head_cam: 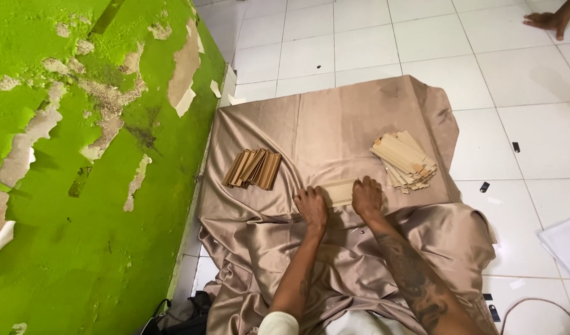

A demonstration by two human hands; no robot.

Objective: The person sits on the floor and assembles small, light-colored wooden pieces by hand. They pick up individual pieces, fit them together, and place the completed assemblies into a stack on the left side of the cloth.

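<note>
A pale flat paper piece (pixel 338 191) lies on a tan satin cloth (pixel 334 124) spread over the floor. My left hand (pixel 311 208) presses on its left end with fingers curled. At its right end my right hand (pixel 367 197) rests fingers-down on it. A fanned pile of pale folded paper pieces (pixel 404 161) sits just right of my right hand. Left of my hands lies a row of browner folded pieces (pixel 254 168).
A green wall with peeling paint (pixel 80 155) runs along the left. White floor tiles (pixel 527 142) surround the cloth, with small dark bits (pixel 484 187) on them. Another person's hand (pixel 548 21) rests at the top right. White paper (pixel 564 245) and a cable (pixel 533 304) lie at right.
</note>
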